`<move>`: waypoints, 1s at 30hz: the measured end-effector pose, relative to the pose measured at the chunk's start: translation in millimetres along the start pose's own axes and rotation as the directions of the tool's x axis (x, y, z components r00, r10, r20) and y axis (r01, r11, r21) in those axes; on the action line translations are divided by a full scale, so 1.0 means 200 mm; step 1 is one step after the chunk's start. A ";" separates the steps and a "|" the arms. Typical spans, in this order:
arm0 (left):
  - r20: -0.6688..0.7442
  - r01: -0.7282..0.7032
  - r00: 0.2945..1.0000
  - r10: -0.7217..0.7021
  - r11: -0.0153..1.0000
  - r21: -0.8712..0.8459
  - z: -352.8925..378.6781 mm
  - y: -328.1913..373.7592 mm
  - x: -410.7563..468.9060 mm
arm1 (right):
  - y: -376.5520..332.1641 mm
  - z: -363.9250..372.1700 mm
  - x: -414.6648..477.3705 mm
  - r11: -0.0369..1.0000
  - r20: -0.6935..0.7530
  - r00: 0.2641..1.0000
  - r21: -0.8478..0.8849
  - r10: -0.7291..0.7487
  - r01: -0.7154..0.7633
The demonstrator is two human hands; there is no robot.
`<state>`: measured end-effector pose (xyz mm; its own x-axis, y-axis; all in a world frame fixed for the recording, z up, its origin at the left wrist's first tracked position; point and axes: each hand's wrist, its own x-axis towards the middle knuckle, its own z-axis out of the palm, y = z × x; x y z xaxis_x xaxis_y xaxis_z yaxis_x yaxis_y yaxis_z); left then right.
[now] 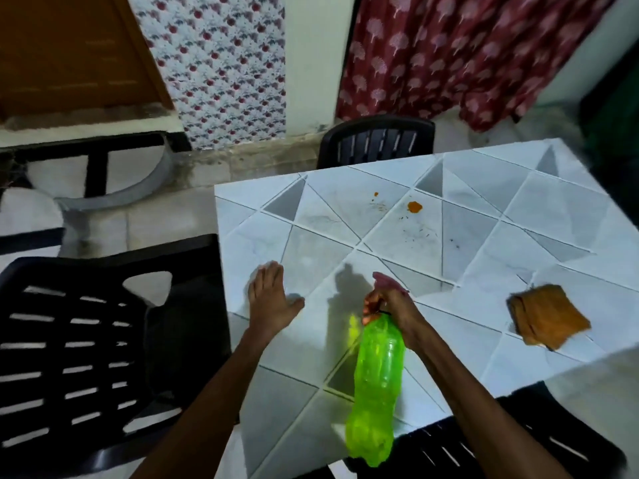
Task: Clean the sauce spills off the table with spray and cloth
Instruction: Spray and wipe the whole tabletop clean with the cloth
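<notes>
**Sam:** What could go wrong here?

**Mia:** The right hand [387,305] holds the green spray bottle [377,385] only by its top, with the fingers curled tight round the neck. The bottle hangs tilted. Its bottom is out past the near edge of the table [518,357]. If the grip slips, I think it could fall to the floor.

**Sam:** Anything else?

**Mia:** The big sauce spot [414,206] is far off, at 12 o'clock from that hand. Spray from here might miss it and just wet clean table. I can't tell which way the nozzle points.

**Sam:** Where is the bottle next to the fingers?

**Mia:** The neck is inside them. The body hangs toward 6 o'clock.

**Sam:** And the other hand?

**Mia:** The left hand [269,299] lies flat on the table at 9 o'clock, fingers straight, holding nothing. The cloth [548,321] lies at 3 o'clock, well apart from both hands.
</notes>
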<state>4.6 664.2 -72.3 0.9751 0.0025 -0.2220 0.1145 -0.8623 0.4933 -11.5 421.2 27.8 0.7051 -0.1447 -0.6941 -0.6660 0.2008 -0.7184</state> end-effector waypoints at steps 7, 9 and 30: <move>0.158 -0.195 0.972 0.176 0.974 0.116 0.18 0.31 -0.06 | 0.00 -0.43 -0.10 0.970 -0.226 0.973 0.227 -0.040 0.093; 0.170 -0.232 0.962 0.211 0.967 0.109 0.24 0.36 -0.11 | 0.02 -0.54 -0.12 0.967 -0.270 0.961 0.224 -0.060 0.123; -0.068 0.242 0.969 -0.237 0.967 0.084 0.43 0.14 -1.04 | 0.49 -0.49 -0.47 0.959 0.271 0.955 -0.281 0.121 -0.042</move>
<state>-210.7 595.5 -85.5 0.9309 0.2409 -0.2745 0.3305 -0.8756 0.3523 -166.7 358.7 18.0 0.6589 0.1481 -0.7375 -0.7364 -0.0732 -0.6726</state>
